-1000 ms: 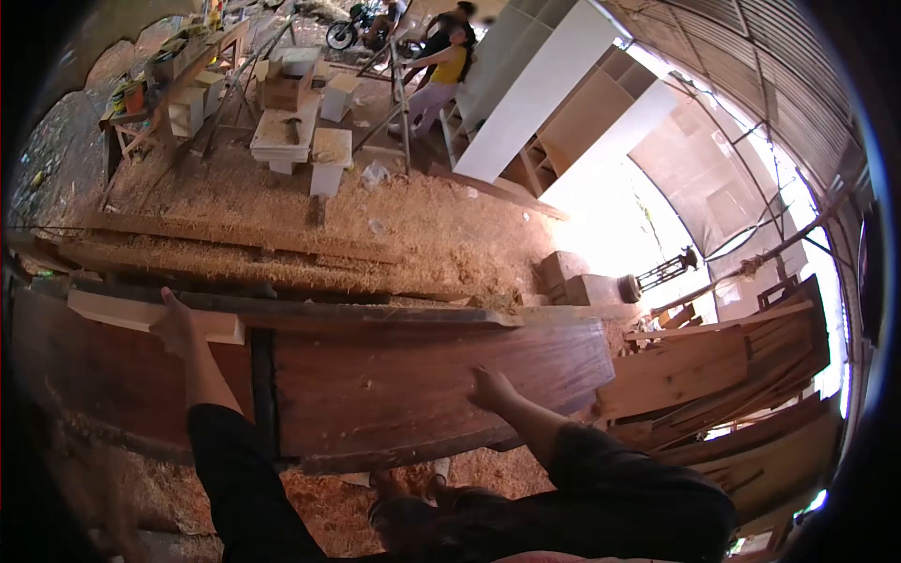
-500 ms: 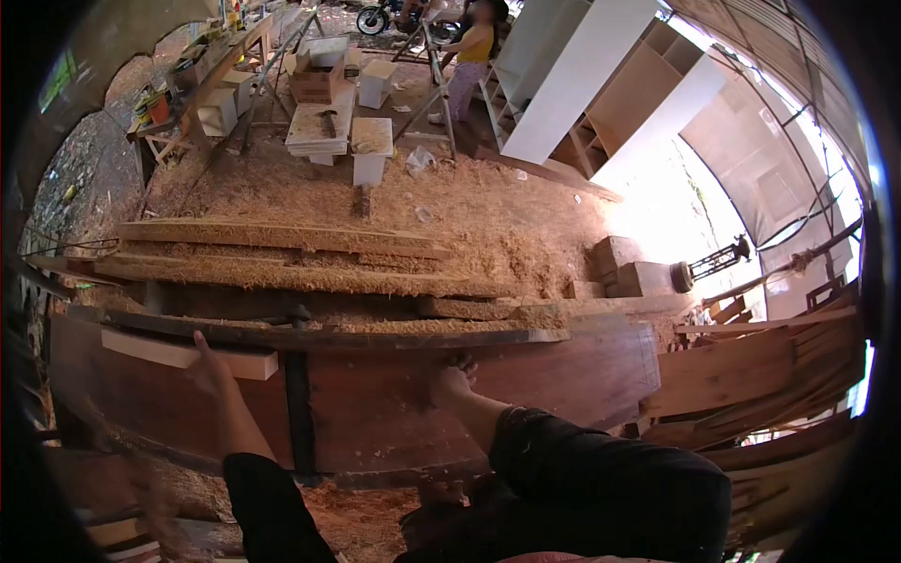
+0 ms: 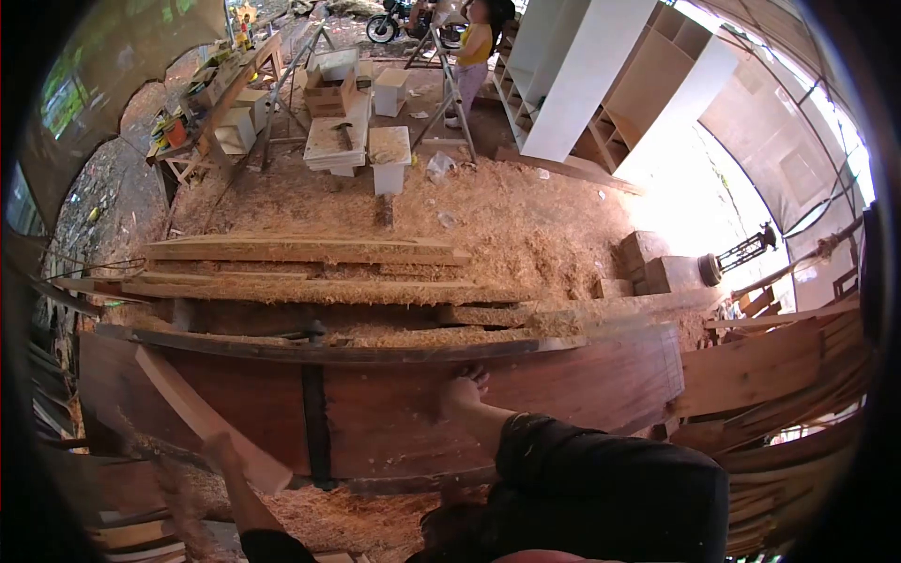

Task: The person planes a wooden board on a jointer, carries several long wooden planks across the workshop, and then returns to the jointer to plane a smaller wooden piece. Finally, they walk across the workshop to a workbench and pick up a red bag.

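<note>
A pale wooden batten (image 3: 202, 408) lies diagonally over the left part of a wide reddish-brown board (image 3: 404, 413). Its near end sticks out toward me. My left hand (image 3: 223, 455) grips the batten near that end, partly blurred. On the middle of the board rests my right hand (image 3: 463, 389), its fingers curled in and pressed to the surface; anything inside them is too small to make out. A dark strip (image 3: 316, 422) crosses the board between my hands. Along its far edge runs a dark, narrow timber (image 3: 404, 354).
Sawdust-covered planks (image 3: 319, 286) lie beyond the board. Timber blocks (image 3: 648, 263) stand at the right, near stacked planks (image 3: 751, 366). Farther off are a hammer (image 3: 344, 136) on white panels, a tall white cabinet (image 3: 587, 84), a workbench (image 3: 225, 89) and another person (image 3: 474, 56).
My left hand has pulled the batten's right end toward me, turning it from along the far edge to a diagonal. My right hand stays on the board. The view has shifted slightly.
</note>
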A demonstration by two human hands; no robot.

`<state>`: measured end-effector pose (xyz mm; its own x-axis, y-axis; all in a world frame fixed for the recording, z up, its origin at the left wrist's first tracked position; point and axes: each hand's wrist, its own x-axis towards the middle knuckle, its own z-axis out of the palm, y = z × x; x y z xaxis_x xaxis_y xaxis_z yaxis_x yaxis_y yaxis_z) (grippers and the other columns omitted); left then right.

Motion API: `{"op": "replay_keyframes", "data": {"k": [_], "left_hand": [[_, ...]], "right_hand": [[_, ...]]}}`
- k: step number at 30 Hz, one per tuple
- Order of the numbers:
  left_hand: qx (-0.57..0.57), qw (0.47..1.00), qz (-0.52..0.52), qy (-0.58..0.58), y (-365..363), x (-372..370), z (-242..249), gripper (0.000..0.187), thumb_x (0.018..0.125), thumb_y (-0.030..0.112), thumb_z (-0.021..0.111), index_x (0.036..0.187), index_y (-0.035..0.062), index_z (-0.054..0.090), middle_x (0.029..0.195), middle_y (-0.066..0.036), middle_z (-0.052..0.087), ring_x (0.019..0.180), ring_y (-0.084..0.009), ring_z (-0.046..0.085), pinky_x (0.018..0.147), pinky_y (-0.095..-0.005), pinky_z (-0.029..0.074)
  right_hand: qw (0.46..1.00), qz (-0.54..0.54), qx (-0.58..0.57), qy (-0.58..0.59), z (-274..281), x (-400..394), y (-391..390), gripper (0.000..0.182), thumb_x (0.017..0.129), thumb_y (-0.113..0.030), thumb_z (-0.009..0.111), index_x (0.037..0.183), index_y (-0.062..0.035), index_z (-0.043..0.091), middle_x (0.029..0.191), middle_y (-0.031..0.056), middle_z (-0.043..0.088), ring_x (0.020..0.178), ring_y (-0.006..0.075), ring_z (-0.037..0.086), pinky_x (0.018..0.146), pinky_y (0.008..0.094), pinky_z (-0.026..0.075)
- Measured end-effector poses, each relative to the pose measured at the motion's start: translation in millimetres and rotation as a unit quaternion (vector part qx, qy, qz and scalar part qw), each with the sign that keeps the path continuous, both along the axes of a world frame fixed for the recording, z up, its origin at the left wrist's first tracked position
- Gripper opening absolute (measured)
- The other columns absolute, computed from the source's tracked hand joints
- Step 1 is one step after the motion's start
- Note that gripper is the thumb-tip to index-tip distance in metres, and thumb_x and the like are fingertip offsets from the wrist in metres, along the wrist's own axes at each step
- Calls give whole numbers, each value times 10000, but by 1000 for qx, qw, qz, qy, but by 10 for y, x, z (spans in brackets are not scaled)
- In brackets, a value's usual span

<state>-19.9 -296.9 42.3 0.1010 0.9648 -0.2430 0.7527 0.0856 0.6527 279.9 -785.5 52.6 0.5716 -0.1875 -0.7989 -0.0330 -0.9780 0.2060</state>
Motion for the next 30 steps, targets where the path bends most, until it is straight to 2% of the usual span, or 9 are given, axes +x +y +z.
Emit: {"op": "replay_keyframes", "data": {"k": [1, 4, 8, 15, 20, 22, 25, 27, 30], "left_hand": [[-16, 987, -40, 155, -7, -126, 124, 473, 854, 304, 719, 1177, -40, 681, 1075, -204, 731, 920, -346, 708, 780, -475, 571], [54, 974, -23, 219, -453, -326, 440, 554, 858, 319, 694, 1290, -19, 618, 1136, -247, 715, 1002, -407, 708, 847, -512, 573], [46, 991, -2, 128, -479, -622, 97, 684, 854, 321, 698, 1418, -16, 508, 1216, -265, 687, 1077, -452, 686, 901, -535, 568], [39, 993, -37, 105, -967, -1007, 105, 744, 875, 314, 724, 1454, -68, 458, 1322, -304, 617, 1172, -428, 641, 999, -509, 518], [-163, 980, 80, -85, -1205, -1216, 224, 686, 961, 407, 684, 1473, 3, 472, 1387, -217, 576, 1197, -375, 597, 1020, -493, 492], [-310, 923, 128, -189, -1156, -1632, -130, 669, 996, 475, 641, 1493, 57, 477, 1406, -166, 559, 1191, -356, 582, 1004, -498, 496], [-429, 849, 66, -302, -1188, -1944, -233, 647, 1010, 575, 570, 1481, 134, 515, 1372, -108, 585, 1184, -312, 586, 980, -494, 506], [-436, 800, 175, -373, -1129, -2159, -571, 638, 1015, 596, 536, 1468, 147, 535, 1335, -84, 605, 1183, -284, 585, 984, -473, 503], [-413, 771, 169, -454, -1171, -2209, -726, 612, 1029, 589, 508, 1460, 157, 550, 1310, -68, 620, 1186, -255, 583, 1005, -449, 490]], "right_hand": [[1000, -3, 3, -3, -8, 9, -7, 1502, 619, -439, 988, 1636, 6, -22, 1689, 314, -102, 1536, 577, 5, 1233, 610, 237], [999, -17, -12, -38, -302, -28, -30, 1497, 638, -457, 977, 1636, -2, -41, 1690, 312, -89, 1539, 572, 7, 1230, 608, 250], [998, -7, -23, -49, -358, -53, -24, 916, 988, -405, 634, 1668, -92, 106, 1711, 260, -100, 1563, 517, 10, 1221, 617, 250], [998, 15, -55, -6, -89, -18, 57, 817, 1044, -389, 534, 1669, -101, 93, 1718, 243, -89, 1565, 511, 15, 1218, 632, 239], [999, 18, -23, -23, -313, -5, -36, 1492, 624, -496, 972, 1632, 26, 4, 1665, 369, -83, 1534, 577, 35, 1213, 597, 303], [1000, 14, -22, -16, -68, 0, 24, 1515, 603, -504, 980, 1631, 28, 3, 1663, 372, -89, 1534, 578, 30, 1212, 596, 304], [999, 16, -29, -31, -248, -17, -8, 1521, 594, -502, 986, 1634, 19, 6, 1664, 369, -89, 1534, 577, 31, 1208, 600, 312], [998, 13, -36, -43, -406, -24, -39, 1523, 594, -514, 984, 1637, 10, 4, 1667, 361, -95, 1536, 571, 29, 1206, 600, 316], [999, 30, -44, -7, -118, -6, 30, 1535, 588, -540, 981, 1641, -6, 0, 1676, 342, -92, 1544, 553, 32, 1212, 597, 307]]}}
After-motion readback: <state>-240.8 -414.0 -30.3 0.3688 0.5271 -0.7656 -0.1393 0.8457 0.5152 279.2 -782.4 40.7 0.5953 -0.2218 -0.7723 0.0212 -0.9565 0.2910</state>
